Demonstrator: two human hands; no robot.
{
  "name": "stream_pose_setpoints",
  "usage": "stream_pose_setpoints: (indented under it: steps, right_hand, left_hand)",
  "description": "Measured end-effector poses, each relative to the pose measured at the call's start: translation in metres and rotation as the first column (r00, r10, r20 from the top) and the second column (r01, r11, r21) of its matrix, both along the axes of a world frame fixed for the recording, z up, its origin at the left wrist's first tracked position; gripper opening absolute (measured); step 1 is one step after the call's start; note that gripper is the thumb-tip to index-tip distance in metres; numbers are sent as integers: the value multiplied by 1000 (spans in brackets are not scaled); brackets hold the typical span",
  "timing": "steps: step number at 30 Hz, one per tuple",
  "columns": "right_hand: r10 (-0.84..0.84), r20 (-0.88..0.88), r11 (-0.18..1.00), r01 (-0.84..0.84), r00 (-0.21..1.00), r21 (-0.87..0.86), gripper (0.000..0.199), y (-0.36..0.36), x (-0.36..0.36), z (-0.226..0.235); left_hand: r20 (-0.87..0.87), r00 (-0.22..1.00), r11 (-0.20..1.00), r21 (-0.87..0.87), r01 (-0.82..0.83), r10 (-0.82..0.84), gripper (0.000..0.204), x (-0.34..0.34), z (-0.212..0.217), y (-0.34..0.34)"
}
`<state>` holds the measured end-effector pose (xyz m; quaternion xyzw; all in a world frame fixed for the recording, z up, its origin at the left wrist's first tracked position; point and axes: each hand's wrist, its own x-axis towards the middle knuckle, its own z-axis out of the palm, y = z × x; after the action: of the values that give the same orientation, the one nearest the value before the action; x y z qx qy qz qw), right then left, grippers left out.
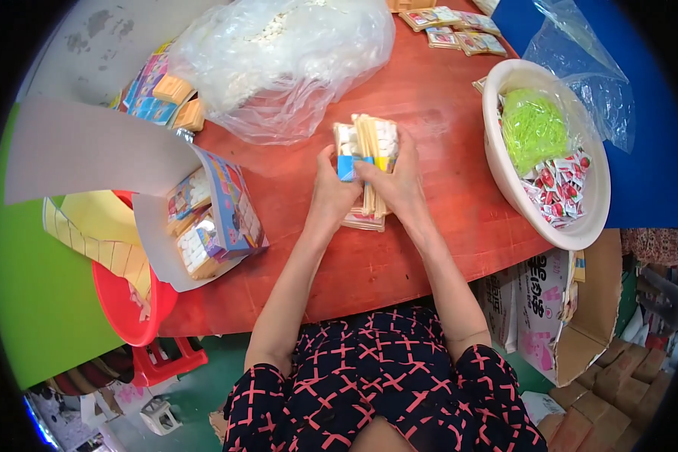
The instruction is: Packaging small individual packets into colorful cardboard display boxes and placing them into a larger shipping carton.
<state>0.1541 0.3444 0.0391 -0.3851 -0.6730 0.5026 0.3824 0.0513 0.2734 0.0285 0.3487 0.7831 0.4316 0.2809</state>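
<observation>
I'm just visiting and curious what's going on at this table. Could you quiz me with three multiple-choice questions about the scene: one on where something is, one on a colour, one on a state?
1. Where is the white basin?
A. by the right hand
B. by the left hand
C. on the floor

2. What colour is the shredded stuff in it?
A. red
B. bright green
C. blue

3. How is the flat packet of sticks held?
A. lying untouched
B. left hand only
C. both hands

Answers: 
1 A, it sits at the table's right edge. 
2 B, plainly lime green. 
3 C, the right hand grips it too.
</observation>
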Motion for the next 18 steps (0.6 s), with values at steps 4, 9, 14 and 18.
stream_pose_setpoints:
  steps: [4, 9, 14, 18]
  right_hand:
    - [34, -29, 999, -35, 999, -24, 77, -6, 1, -5]
    - [266, -85, 964, -261, 960, 56, 81, -19, -1, 26]
    - [367, -300, 853, -448, 880, -270, 94, -16, -2, 41]
    - [447, -219, 775, -497, 867, -389, 73, 17, -16, 23]
  left_hand:
    - [745, 650, 947, 296, -122, -149, 38, 7, 21, -14]
    - [716, 685, 875, 411, -256, -136, 51, 10, -1, -21]
    - [594, 791, 890, 429, -157, -147, 52, 7, 21, -13]
    - [781, 600, 851, 426, -307, -175, 51, -22, -8, -24]
